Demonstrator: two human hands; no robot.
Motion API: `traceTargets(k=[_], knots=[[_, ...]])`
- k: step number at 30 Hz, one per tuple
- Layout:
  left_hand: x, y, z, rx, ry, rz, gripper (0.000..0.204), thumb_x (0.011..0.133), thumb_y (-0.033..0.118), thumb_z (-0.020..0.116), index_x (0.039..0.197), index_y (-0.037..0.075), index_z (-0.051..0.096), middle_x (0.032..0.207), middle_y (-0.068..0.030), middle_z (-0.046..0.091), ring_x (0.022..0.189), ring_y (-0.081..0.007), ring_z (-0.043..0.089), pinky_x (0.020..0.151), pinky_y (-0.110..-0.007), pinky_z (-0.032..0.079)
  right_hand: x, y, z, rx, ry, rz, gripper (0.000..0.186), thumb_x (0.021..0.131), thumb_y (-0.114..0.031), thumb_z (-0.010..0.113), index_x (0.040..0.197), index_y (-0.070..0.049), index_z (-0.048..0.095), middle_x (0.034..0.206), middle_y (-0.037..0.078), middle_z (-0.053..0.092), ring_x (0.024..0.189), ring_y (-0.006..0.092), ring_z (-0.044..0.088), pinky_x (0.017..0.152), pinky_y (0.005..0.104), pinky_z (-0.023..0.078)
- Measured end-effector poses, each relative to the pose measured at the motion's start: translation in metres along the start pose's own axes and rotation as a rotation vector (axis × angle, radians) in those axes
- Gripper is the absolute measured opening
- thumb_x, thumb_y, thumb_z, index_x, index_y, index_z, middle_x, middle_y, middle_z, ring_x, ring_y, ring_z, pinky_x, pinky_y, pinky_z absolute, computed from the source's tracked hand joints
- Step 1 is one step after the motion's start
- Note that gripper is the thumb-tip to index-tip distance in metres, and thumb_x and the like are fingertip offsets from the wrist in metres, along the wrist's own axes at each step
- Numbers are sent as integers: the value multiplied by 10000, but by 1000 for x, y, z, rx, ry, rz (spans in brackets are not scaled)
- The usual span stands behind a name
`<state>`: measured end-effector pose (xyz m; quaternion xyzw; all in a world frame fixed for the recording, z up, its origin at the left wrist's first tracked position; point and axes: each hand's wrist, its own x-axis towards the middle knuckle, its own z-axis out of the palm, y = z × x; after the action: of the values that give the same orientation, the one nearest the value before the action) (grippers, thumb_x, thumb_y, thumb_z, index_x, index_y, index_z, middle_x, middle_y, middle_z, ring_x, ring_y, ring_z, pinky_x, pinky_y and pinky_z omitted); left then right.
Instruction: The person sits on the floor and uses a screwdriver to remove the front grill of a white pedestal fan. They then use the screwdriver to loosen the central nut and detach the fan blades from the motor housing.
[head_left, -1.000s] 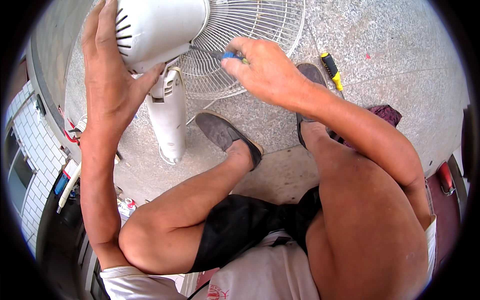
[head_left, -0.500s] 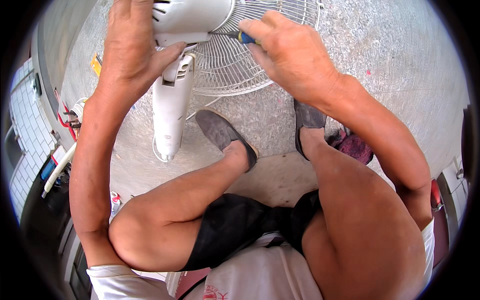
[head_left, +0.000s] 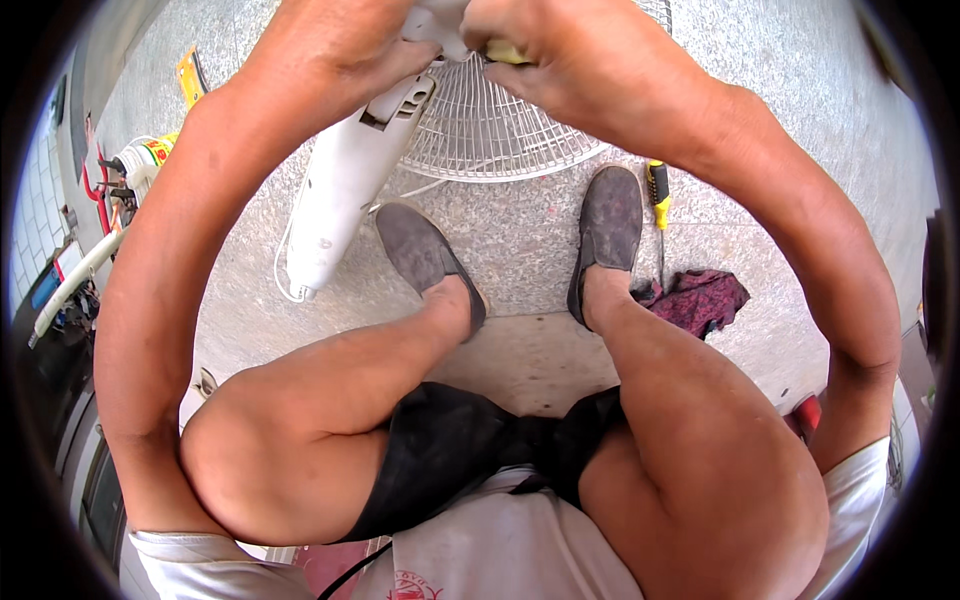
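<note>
A white electric fan lies on the floor in front of me, its wire grille [head_left: 500, 135] beneath my hands and its stand neck [head_left: 345, 195] slanting toward me. At the top edge my left hand [head_left: 365, 45] grips the fan's white motor housing [head_left: 435, 22], thumb against its lower side. Close to its right, my right hand [head_left: 565, 50] is closed round a screwdriver [head_left: 507, 51]. Only a yellowish bit of the handle shows between the fingers. The screwdriver's tip and the upper part of the housing are hidden or out of the picture.
A second screwdriver [head_left: 657, 190], black and yellow, lies by my right shoe [head_left: 610, 225], next to a dark red cloth [head_left: 700, 300]. Left of my arm are a yellow packet [head_left: 190, 75], a white bottle [head_left: 150, 155] and red-handled tools [head_left: 100, 185]. A thin white cord [head_left: 280, 265] runs beside the neck.
My hands have come closer together and sit higher in the picture. The fan's neck slants more. The floor screwdriver, earlier covered by my right arm, now shows.
</note>
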<state>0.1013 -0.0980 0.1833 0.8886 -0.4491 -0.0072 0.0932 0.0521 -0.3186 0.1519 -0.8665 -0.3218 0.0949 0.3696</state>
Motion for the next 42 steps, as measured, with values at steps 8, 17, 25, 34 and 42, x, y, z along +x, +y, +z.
traceTargets(k=[8, 17, 25, 34, 42], knots=[[1, 1, 8, -48, 33, -33, 1110, 677, 114, 881, 1584, 14, 248, 1541, -370, 287, 1391, -547, 356, 1162, -539, 363, -11, -12, 17, 53, 303, 114, 245, 926, -116, 718, 1062, -10, 544, 867, 226, 695, 795, 427, 696, 696, 490, 545], [1, 6, 13, -12, 67, -52, 1100, 655, 71, 863, 1565, 6, 249, 1527, -358, 287, 1366, -553, 349, 1155, -545, 362, -1, -18, 13, -85, 199, 419, 366, 929, -180, 715, 1173, 28, 538, 979, 282, 678, 817, 448, 692, 703, 498, 550], [-1, 12, 16, -18, 88, -102, 1122, 636, 83, 884, 1566, 20, 260, 1538, -337, 289, 1375, -536, 360, 1169, -533, 358, -35, -15, 41, 73, 502, 383, 161, 1001, -130, 676, 1093, -31, 588, 778, 113, 706, 647, 170, 679, 588, 317, 539], [-2, 14, 10, -7, 53, -142, 1154, 622, 100, 913, 1572, 33, 262, 1551, -313, 298, 1383, -521, 379, 1155, -517, 392, -70, -23, 58, 64, 632, 253, 239, 930, -27, 727, 1148, -30, 631, 1010, 121, 726, 872, 231, 730, 739, 313, 575], [2, 14, 5, 9, 0, -155, 1172, 614, 66, 919, 1574, 38, 247, 1557, -314, 295, 1388, -527, 381, 1149, -527, 407, -70, -19, 68, 121, 641, 189, 220, 942, -35, 722, 1150, -26, 650, 1031, 122, 739, 885, 209, 739, 748, 306, 575]])
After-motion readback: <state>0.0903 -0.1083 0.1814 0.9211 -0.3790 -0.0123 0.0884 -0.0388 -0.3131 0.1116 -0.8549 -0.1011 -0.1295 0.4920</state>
